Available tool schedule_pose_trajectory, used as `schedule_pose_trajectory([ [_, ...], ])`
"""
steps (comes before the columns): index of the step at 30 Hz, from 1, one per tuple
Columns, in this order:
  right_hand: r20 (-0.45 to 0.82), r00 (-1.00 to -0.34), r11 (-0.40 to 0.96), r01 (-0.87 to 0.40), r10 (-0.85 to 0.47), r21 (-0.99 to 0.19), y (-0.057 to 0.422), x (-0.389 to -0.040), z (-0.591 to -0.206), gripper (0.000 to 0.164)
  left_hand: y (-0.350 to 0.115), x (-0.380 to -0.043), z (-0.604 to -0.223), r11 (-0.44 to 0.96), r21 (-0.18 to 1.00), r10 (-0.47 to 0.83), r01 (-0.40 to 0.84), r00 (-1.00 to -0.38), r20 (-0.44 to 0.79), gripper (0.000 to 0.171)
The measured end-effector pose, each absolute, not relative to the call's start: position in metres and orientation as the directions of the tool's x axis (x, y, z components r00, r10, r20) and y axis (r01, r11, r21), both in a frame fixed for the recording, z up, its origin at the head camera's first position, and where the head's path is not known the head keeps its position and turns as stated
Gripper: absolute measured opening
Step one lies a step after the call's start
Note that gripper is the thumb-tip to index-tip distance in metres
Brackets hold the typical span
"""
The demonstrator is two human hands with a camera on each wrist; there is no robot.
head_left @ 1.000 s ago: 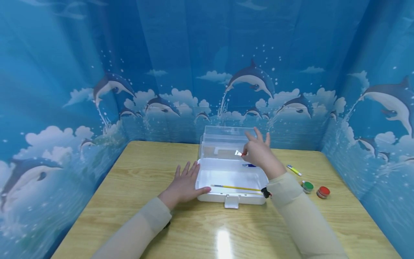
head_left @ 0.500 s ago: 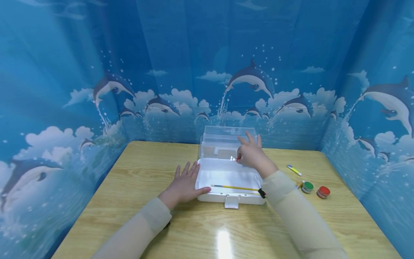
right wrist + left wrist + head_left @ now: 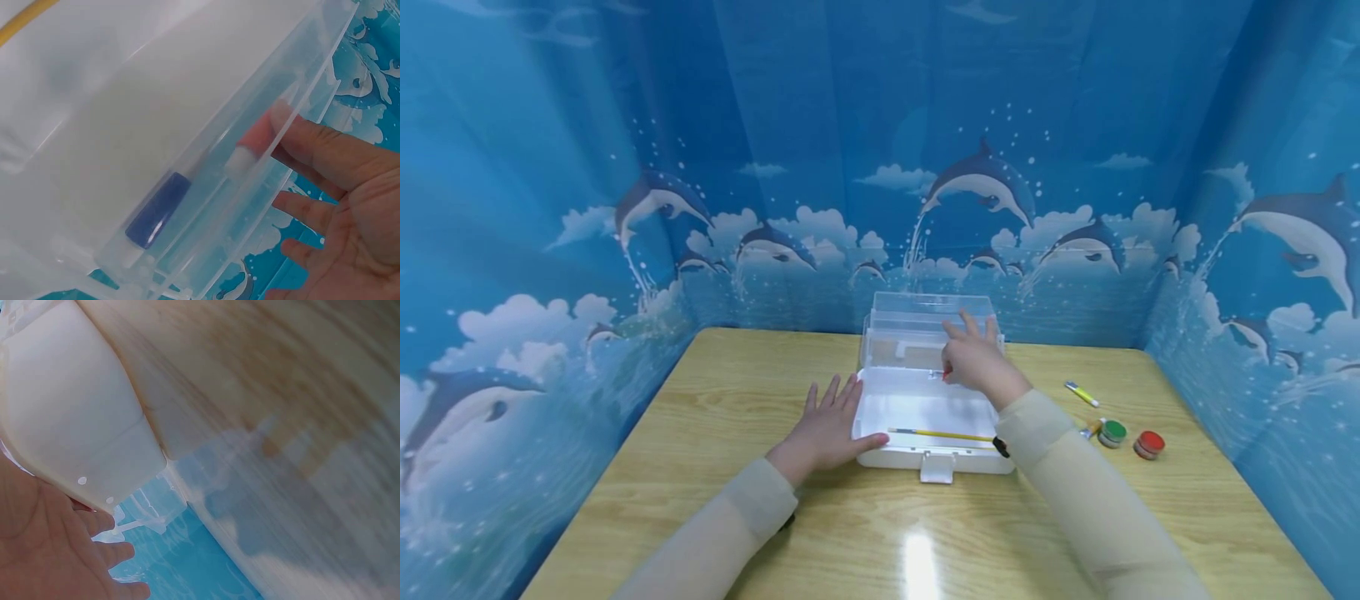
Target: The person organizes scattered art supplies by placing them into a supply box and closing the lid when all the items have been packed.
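Note:
A white box (image 3: 977,462) with a clear lid (image 3: 917,321) swung up at the back sits on the table. My left hand (image 3: 827,429) lies spread along the box's left side, its thumb over the front corner. At the back edge my right hand (image 3: 976,362) pinches a short red-handled brush (image 3: 255,134) between thumb and finger, behind a clear wall in the right wrist view. A short blue-handled brush (image 3: 159,209) lies in the same clear trough. Along the front inside the box rests a long yellow paintbrush (image 3: 943,434). The red brush's tip is hardly visible.
Right of the box stand a green-lidded jar (image 3: 1112,432) and a red-lidded jar (image 3: 1149,444). A short orange-yellow-handled brush (image 3: 1091,428) lies beside the green one, and a yellow-and-white stick (image 3: 1082,393) farther back. A dolphin-print curtain (image 3: 820,283) surrounds the table.
My right hand has moved left and down with the red-handled brush, from above the box to its back edge. The left hand has stayed in place.

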State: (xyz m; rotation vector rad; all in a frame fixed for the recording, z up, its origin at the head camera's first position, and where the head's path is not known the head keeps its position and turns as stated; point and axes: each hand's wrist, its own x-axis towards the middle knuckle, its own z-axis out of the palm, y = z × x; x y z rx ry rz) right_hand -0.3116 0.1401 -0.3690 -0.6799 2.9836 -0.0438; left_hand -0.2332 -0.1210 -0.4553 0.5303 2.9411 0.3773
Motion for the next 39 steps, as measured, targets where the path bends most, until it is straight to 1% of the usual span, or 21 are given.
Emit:
schedule_pose_trajectory([
  [5, -0.098, -0.895, 0.900, -0.435, -0.435, -0.025, 0.138, -0.314, -0.370, 0.013, -0.121, -0.233, -0.454, 0.904, 0.273, 0.361, 0.328, -0.929, -0.078, 0.104],
  [10, -0.117, -0.891, 0.897, -0.441, -0.439, -0.007, 0.137, -0.314, -0.370, 0.014, -0.120, -0.233, -0.453, 0.912, 0.263, 0.348, 0.315, -0.933, -0.089, 0.105],
  [21, -0.150, -0.887, 0.898, -0.438, -0.437, -0.025, 0.140, -0.315, -0.368, 0.016, -0.120, -0.234, -0.456, 0.915, 0.258, 0.342, 0.311, -0.936, -0.087, 0.107],
  [33, -0.116, -0.909, 0.917, -0.396, -0.400, -0.056, 0.144, -0.305, -0.353, 0.014, -0.120, -0.234, -0.457, 0.913, 0.253, 0.350, 0.321, -0.933, -0.080, 0.107],
  [39, -0.094, -0.917, 0.922, -0.385, -0.388, -0.051, 0.148, -0.296, -0.347, 0.010, -0.119, -0.234, -0.457, 0.917, 0.245, 0.346, 0.316, -0.934, -0.088, 0.109],
])
